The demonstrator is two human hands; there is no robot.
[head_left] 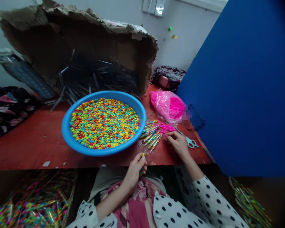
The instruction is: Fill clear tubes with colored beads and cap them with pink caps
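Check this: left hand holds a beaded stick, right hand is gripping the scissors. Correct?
No. In the head view, the scissors lie on the red table beside the right hand, not in its grip; its fingertips are near the loose pink beads. The left hand does hold a beaded stick.

A blue plastic basin (66, 129) blocked the way across the red table (38, 145) from the left hand (133, 172), though a strip of tabletop ran along the near edge below its rim. The right hand (178, 144) had narrower room, hemmed in by beaded sticks (150, 136), loose pink beads (166, 128) and scissors (191, 142), with a pink plastic bag (167, 106) beyond and a blue partition (237, 88) walling off the right.
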